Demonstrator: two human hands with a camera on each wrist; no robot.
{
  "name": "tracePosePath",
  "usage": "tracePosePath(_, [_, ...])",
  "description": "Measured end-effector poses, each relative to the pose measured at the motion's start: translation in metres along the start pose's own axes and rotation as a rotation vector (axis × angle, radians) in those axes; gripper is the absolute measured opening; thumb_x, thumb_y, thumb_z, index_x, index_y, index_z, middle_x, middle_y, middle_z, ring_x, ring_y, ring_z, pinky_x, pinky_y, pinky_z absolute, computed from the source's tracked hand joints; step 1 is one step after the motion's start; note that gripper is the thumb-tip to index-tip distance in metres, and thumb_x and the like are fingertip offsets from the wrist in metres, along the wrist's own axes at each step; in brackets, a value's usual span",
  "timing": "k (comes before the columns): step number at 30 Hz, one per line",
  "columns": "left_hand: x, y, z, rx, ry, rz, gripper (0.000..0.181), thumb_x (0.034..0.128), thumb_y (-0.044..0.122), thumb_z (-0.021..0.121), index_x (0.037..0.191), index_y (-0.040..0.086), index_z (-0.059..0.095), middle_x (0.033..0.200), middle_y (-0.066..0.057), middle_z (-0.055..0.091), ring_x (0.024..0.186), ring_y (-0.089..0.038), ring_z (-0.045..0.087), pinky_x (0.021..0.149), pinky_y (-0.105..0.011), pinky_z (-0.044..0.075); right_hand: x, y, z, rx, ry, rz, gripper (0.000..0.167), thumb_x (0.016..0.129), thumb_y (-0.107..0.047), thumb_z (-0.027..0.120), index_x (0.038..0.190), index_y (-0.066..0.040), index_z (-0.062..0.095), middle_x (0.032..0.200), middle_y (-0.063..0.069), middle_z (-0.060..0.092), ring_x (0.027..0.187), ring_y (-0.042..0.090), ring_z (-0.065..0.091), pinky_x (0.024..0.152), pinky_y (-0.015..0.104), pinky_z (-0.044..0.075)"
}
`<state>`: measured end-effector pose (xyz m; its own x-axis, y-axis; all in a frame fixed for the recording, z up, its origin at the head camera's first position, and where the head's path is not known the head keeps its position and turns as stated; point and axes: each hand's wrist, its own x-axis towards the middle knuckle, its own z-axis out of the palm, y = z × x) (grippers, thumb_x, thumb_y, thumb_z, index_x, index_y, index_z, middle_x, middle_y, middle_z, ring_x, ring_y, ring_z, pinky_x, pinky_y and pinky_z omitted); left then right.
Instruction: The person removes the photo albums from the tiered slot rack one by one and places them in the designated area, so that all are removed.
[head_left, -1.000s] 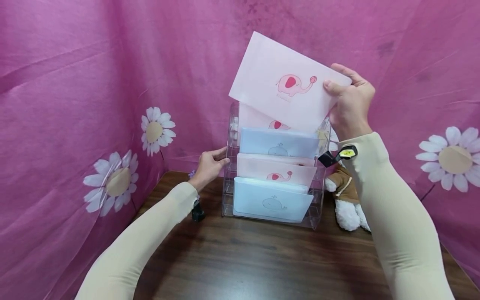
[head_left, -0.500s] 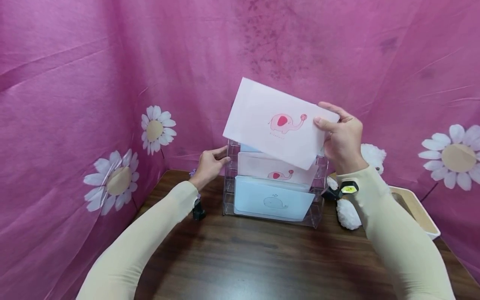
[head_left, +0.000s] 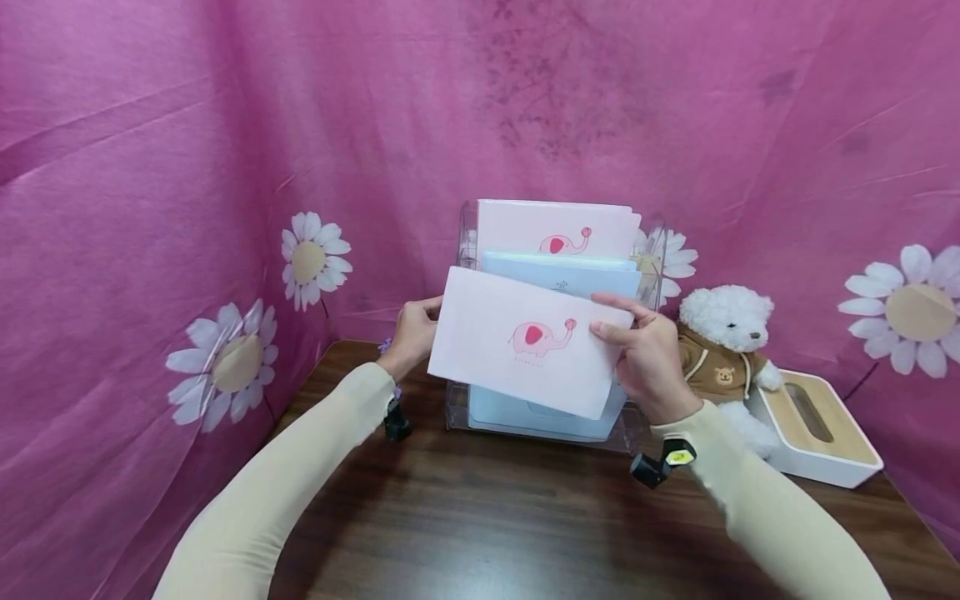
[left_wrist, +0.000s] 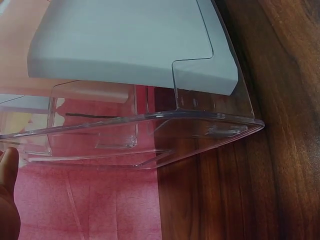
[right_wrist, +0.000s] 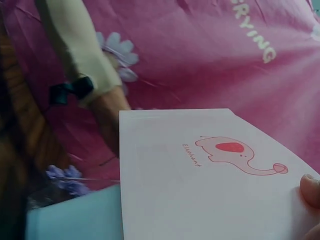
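In the head view, my right hand (head_left: pixel 654 362) pinches the right end of a thin pale pink notebook (head_left: pixel 487 354), thumb in front. A red elephant is printed on its cover, with "Elephant" lettering legible in the right wrist view. The notebook tilts in front of a clear tiered rack (head_left: pixel 459 408), covering its middle tiers. Another pink elephant notebook (head_left: pixel 517 223) stands in the back tier, with pale blue ones (head_left: pixel 517 265) ahead of it and at the front. My left hand (head_left: pixel 412 337) grips the rack's left side; the notebook hides its fingertips. The left wrist view shows a digit at the clear panel (left_wrist: pixel 125 120).
Right of the rack, a white teddy bear (head_left: pixel 723 321) in a brown hoodie sits beside a white box (head_left: pixel 825 471) with a slotted wooden lid. Pink cloth (head_left: pixel 360 125) with daisies encloses the brown wooden table (head_left: pixel 480 517). Small purple flowers (right_wrist: pixel 67 180) lie behind the rack's left side.
My right hand has brought the pink notebook down from above the rack to in front of its middle tiers, uncovering the back tier and the teddy bear. My left hand has stayed put.
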<state>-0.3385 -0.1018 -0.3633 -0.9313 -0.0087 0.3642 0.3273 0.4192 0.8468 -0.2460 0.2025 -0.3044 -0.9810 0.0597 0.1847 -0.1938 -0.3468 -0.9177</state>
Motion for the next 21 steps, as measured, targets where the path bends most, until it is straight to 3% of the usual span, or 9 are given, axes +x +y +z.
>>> tracePosePath(3, [0.000, 0.001, -0.001, 0.010, 0.010, 0.017, 0.039, 0.0858, 0.004, 0.073, 0.125, 0.002, 0.071, 0.108, -0.020, 0.077, 0.076, -0.009, 0.068, 0.070, -0.018, 0.055, -0.005, 0.013, 0.001, -0.054, -0.005, 0.017, 0.038, 0.087, 0.014, 0.069, 0.097, -0.021, 0.081, 0.095, -0.006, 0.078, 0.081, 0.008, 0.075, 0.071, 0.023, 0.062])
tracePosePath(7, [-0.002, 0.003, -0.004, -0.044, -0.042, -0.009, 0.042, 0.0885, -0.001, 0.066, 0.131, 0.004, 0.068, 0.123, -0.016, 0.073, 0.057, -0.002, 0.051, 0.059, -0.016, 0.048, -0.012, 0.031, 0.003, -0.096, -0.025, 0.050, 0.041, 0.087, 0.014, 0.067, 0.096, -0.023, 0.080, 0.095, -0.009, 0.077, 0.080, 0.008, 0.074, 0.072, 0.024, 0.062])
tracePosePath(8, [-0.002, 0.004, -0.005, -0.072, -0.063, -0.024, 0.045, 0.0893, -0.002, 0.065, 0.134, 0.005, 0.065, 0.128, -0.016, 0.071, 0.057, 0.000, 0.053, 0.058, -0.016, 0.049, -0.014, 0.035, 0.002, -0.100, -0.029, 0.065, 0.041, 0.087, 0.014, 0.067, 0.097, -0.024, 0.080, 0.094, -0.009, 0.077, 0.080, 0.008, 0.075, 0.072, 0.025, 0.063])
tracePosePath(10, [-0.003, 0.004, -0.005, -0.134, -0.100, -0.071, 0.048, 0.0925, -0.001, 0.066, 0.139, 0.007, 0.061, 0.131, -0.017, 0.069, 0.062, -0.002, 0.062, 0.057, -0.017, 0.052, -0.018, 0.042, 0.002, -0.104, -0.035, 0.100, 0.040, 0.087, 0.013, 0.068, 0.098, -0.024, 0.079, 0.090, -0.007, 0.078, 0.079, 0.009, 0.075, 0.072, 0.027, 0.063])
tracePosePath(12, [-0.002, 0.004, -0.004, -0.166, -0.112, -0.106, 0.049, 0.0936, 0.002, 0.068, 0.141, 0.008, 0.059, 0.131, -0.019, 0.068, 0.082, -0.009, 0.074, 0.060, -0.017, 0.056, -0.022, 0.049, 0.001, -0.104, -0.036, 0.132, 0.038, 0.087, 0.011, 0.069, 0.101, -0.022, 0.079, 0.089, -0.006, 0.079, 0.080, 0.010, 0.075, 0.072, 0.029, 0.064])
tracePosePath(15, [0.000, 0.004, -0.002, -0.161, -0.096, -0.121, 0.050, 0.0920, 0.008, 0.074, 0.140, 0.008, 0.060, 0.129, -0.019, 0.068, 0.110, -0.023, 0.073, 0.076, -0.025, 0.063, -0.026, 0.057, 0.000, -0.099, -0.038, 0.169, 0.035, 0.087, 0.010, 0.069, 0.112, -0.014, 0.077, 0.095, -0.006, 0.078, 0.085, 0.012, 0.075, 0.075, 0.031, 0.064])
tracePosePath(19, [0.000, 0.007, -0.002, -0.068, -0.063, -0.098, 0.049, 0.0911, 0.008, 0.075, 0.138, 0.009, 0.062, 0.125, -0.016, 0.070, 0.115, -0.027, 0.070, 0.096, -0.037, 0.059, -0.032, 0.067, -0.001, -0.085, -0.025, 0.213, 0.035, 0.088, 0.010, 0.068, 0.117, -0.009, 0.074, 0.105, -0.006, 0.076, 0.090, 0.014, 0.075, 0.079, 0.032, 0.064])
tracePosePath(21, [-0.001, 0.009, -0.002, -0.054, -0.058, -0.096, 0.048, 0.0910, 0.008, 0.075, 0.138, 0.010, 0.063, 0.125, -0.016, 0.071, 0.115, -0.027, 0.071, 0.098, -0.040, 0.058, -0.034, 0.071, -0.003, -0.082, -0.018, 0.236, 0.035, 0.087, 0.010, 0.069, 0.116, -0.009, 0.074, 0.105, -0.005, 0.076, 0.092, 0.014, 0.075, 0.080, 0.033, 0.064])
